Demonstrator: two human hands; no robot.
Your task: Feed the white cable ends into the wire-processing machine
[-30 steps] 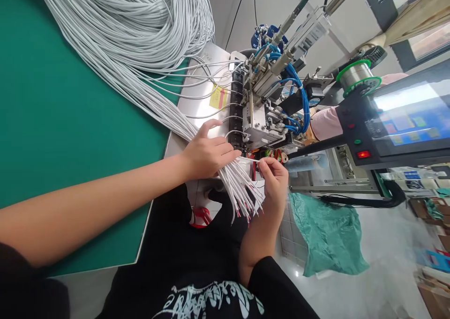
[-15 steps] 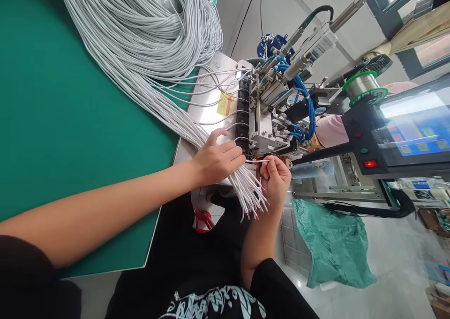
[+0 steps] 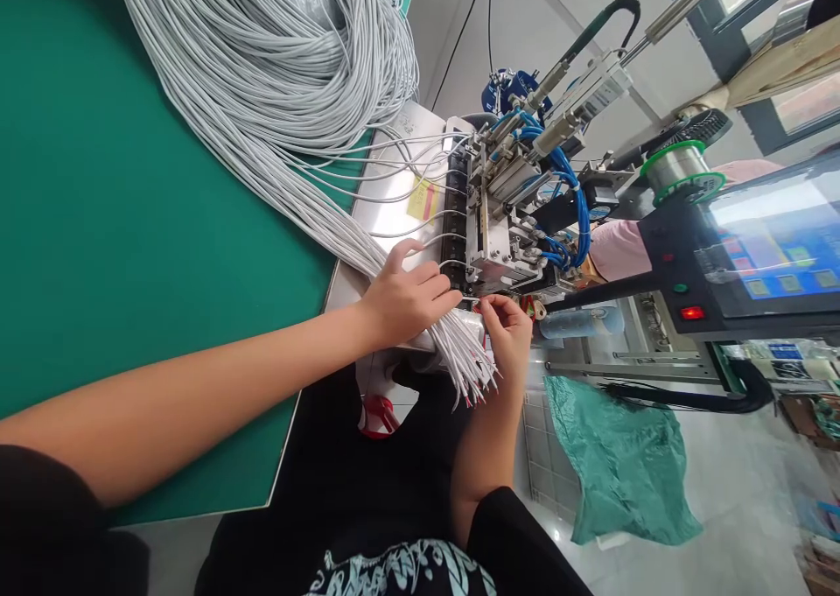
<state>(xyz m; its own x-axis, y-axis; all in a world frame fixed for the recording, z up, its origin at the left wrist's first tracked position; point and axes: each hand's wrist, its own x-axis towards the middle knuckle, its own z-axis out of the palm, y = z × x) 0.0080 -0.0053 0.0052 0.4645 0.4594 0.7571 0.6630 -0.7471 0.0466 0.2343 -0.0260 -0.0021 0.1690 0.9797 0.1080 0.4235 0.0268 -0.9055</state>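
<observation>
My left hand is closed over a thick bundle of white cables, just in front of the machine's edge. The loose ends fan out below it, some showing red tips. My right hand pinches the end of a single white cable between thumb and fingertips, close to my left fingers. Both hands are beside the black slotted holder of a wiring machine, where several separate cables lie in the slots.
A big coil of cable rests on the green table. To the right are a solder-like wire spool, a control screen and a green plastic sheet on the floor. A person in pink is partly visible behind the machine.
My right hand has moved left along the single cable, nearer to my left hand and the holder. A rod on top of the machine now extends farther out. My left hand stays on the bundle.
</observation>
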